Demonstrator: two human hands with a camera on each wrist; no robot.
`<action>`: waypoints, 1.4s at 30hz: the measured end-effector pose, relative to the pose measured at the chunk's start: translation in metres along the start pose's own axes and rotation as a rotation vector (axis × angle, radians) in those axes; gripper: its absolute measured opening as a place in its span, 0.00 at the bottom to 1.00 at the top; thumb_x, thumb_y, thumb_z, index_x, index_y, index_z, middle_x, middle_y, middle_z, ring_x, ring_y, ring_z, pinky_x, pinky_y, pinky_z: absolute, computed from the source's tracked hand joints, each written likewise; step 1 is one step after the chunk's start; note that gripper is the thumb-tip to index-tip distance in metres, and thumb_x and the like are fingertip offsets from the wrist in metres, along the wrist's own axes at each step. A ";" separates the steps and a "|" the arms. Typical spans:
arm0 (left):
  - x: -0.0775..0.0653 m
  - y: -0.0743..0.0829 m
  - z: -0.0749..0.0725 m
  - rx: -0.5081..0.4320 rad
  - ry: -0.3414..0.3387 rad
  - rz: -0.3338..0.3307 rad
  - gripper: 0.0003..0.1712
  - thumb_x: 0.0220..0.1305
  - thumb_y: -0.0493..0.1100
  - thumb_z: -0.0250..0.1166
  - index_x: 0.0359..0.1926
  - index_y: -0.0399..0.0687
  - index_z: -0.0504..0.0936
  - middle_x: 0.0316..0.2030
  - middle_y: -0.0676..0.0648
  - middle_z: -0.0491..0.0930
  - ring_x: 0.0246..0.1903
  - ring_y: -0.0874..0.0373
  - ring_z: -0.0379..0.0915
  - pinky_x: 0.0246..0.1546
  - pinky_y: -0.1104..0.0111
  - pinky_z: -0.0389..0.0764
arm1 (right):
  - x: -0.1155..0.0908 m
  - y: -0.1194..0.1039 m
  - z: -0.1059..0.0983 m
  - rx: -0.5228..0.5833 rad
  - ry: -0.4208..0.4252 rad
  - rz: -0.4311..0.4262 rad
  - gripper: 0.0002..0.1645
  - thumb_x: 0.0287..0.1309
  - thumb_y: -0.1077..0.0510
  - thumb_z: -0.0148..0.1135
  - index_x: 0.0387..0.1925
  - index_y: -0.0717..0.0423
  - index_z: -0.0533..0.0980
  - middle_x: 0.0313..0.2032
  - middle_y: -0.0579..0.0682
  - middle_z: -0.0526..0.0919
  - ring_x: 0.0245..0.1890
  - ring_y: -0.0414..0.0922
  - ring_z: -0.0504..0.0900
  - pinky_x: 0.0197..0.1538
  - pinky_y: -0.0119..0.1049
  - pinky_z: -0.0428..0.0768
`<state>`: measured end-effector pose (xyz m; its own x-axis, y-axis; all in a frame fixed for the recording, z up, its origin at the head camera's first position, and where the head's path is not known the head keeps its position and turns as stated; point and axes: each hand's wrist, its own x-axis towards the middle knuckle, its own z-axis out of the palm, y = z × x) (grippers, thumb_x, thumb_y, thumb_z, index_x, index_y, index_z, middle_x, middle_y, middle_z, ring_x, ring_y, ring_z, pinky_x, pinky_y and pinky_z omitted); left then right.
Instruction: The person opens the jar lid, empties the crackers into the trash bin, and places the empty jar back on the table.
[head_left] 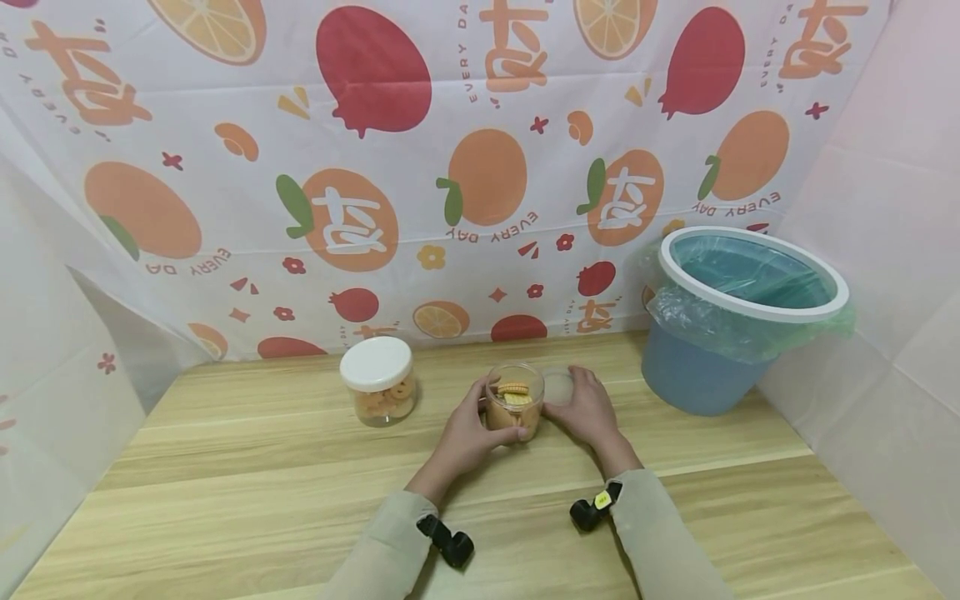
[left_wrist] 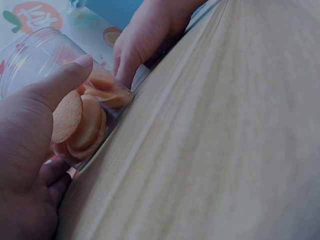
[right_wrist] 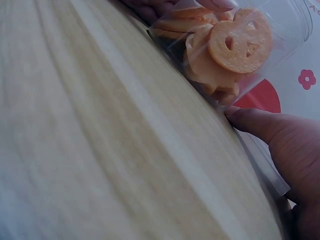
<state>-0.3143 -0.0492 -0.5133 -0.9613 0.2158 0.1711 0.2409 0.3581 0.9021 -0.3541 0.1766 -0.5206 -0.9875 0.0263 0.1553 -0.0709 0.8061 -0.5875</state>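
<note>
An uncovered clear plastic jar (head_left: pixel 515 415) of biscuits stands on the wooden table. My left hand (head_left: pixel 467 429) grips it from the left, its thumb across the near side. Round biscuits (left_wrist: pixel 80 122) show through the wall in the left wrist view, and one with cut-out holes (right_wrist: pixel 241 41) in the right wrist view. Just right of the jar lies a pale, see-through round lid (head_left: pixel 557 388). My right hand (head_left: pixel 588 408) holds that lid at its right side, fingers at the far edge and thumb at the near edge, close to the jar's base.
A second jar (head_left: pixel 379 402) with a white lid (head_left: pixel 377 363) and ring-shaped biscuits stands to the left. At the back right is a blue bin (head_left: pixel 693 375) with a white rim and a clear bag liner. A fruit-print cloth (head_left: pixel 480 275) hangs behind the table (head_left: pixel 262 483).
</note>
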 end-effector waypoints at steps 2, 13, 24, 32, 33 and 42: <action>0.000 0.001 0.001 -0.001 -0.002 0.004 0.59 0.47 0.57 0.82 0.76 0.61 0.59 0.70 0.50 0.71 0.65 0.46 0.71 0.66 0.48 0.72 | 0.000 0.001 -0.002 0.011 -0.011 0.003 0.61 0.48 0.37 0.75 0.74 0.65 0.59 0.72 0.66 0.65 0.71 0.64 0.67 0.71 0.60 0.68; 0.001 -0.001 0.007 -0.009 -0.025 -0.010 0.58 0.45 0.58 0.82 0.75 0.64 0.61 0.69 0.47 0.72 0.67 0.45 0.70 0.68 0.47 0.70 | -0.007 -0.003 -0.043 0.162 -0.125 -0.040 0.53 0.56 0.43 0.73 0.74 0.62 0.60 0.73 0.66 0.63 0.73 0.64 0.63 0.73 0.61 0.64; -0.001 -0.001 0.009 -0.021 -0.011 -0.010 0.59 0.46 0.58 0.82 0.76 0.65 0.59 0.72 0.49 0.68 0.68 0.43 0.68 0.69 0.47 0.70 | -0.042 -0.039 -0.146 0.246 0.298 -0.351 0.24 0.62 0.57 0.69 0.59 0.57 0.78 0.57 0.56 0.82 0.58 0.53 0.80 0.63 0.49 0.79; -0.002 -0.002 0.003 -0.014 -0.016 -0.019 0.59 0.46 0.58 0.82 0.76 0.64 0.60 0.71 0.49 0.69 0.67 0.45 0.69 0.69 0.48 0.70 | -0.048 -0.039 -0.212 0.236 0.530 -0.477 0.18 0.59 0.65 0.70 0.52 0.60 0.82 0.52 0.56 0.85 0.52 0.24 0.75 0.55 0.17 0.73; -0.002 -0.002 0.002 -0.018 -0.017 -0.022 0.59 0.45 0.58 0.82 0.76 0.65 0.60 0.71 0.50 0.69 0.67 0.45 0.69 0.69 0.48 0.70 | -0.047 -0.037 -0.219 0.225 0.550 -0.466 0.19 0.59 0.64 0.71 0.52 0.60 0.82 0.52 0.57 0.85 0.51 0.22 0.75 0.55 0.16 0.73; 0.000 -0.004 0.000 -0.016 -0.010 -0.024 0.60 0.44 0.58 0.83 0.76 0.64 0.60 0.70 0.49 0.70 0.67 0.45 0.69 0.69 0.48 0.70 | -0.031 -0.004 -0.279 0.120 0.593 -0.047 0.34 0.68 0.39 0.59 0.65 0.56 0.73 0.65 0.57 0.77 0.66 0.48 0.74 0.70 0.45 0.73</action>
<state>-0.3156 -0.0506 -0.5166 -0.9655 0.2163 0.1450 0.2151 0.3488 0.9122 -0.2844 0.3378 -0.3016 -0.7385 0.3453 0.5791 -0.1619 0.7430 -0.6494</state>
